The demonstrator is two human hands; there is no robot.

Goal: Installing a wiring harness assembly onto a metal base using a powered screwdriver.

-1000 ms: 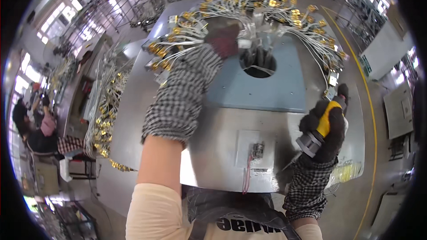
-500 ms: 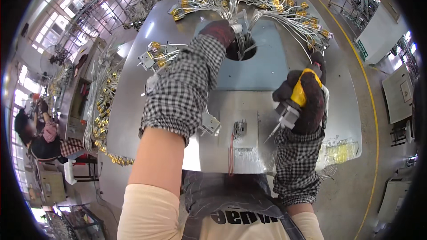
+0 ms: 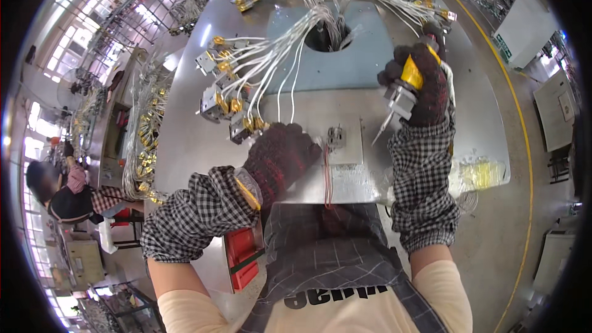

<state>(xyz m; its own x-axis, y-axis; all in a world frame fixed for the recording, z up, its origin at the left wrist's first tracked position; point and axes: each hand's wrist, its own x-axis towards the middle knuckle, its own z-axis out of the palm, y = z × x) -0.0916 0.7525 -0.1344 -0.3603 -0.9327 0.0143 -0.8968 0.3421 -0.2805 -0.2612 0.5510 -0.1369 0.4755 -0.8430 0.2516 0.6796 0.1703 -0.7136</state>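
While the right hand [image 3: 425,80] hangs on to the driver [image 3: 402,100]: gloved fingers are wrapped round the yellow-and-grey body, thin bit angled down and leftward, held over the desk [image 3: 185,154] to the right of the little metal fixture [image 3: 335,137].
Left hand [image 3: 283,157]: gloved, back up, fingers curled, near the close edge of the desk and just left of the fixture. Honestly can't tell if it's pinching anything under there.
White cables [image 3: 311,17]: up out of the round hole [image 3: 316,38] in the blue-grey panel [image 3: 364,74], fanning left and across the far side.
Connectors [image 3: 214,102]: boxy metal ones on the cable ends, left of the panel, the closest ones right by the left hand.
Step, I reckon: sorting a cable end near the fixture, driver on standby.
Next move calls for: imo a steady left-hand hold and a bit path that doesn't snag cables.
Versus half a second ago: left hand was up at the bundle by the hole, now it's down beside the fixture, and loose cables spread left. Right-hand grip looks the same.
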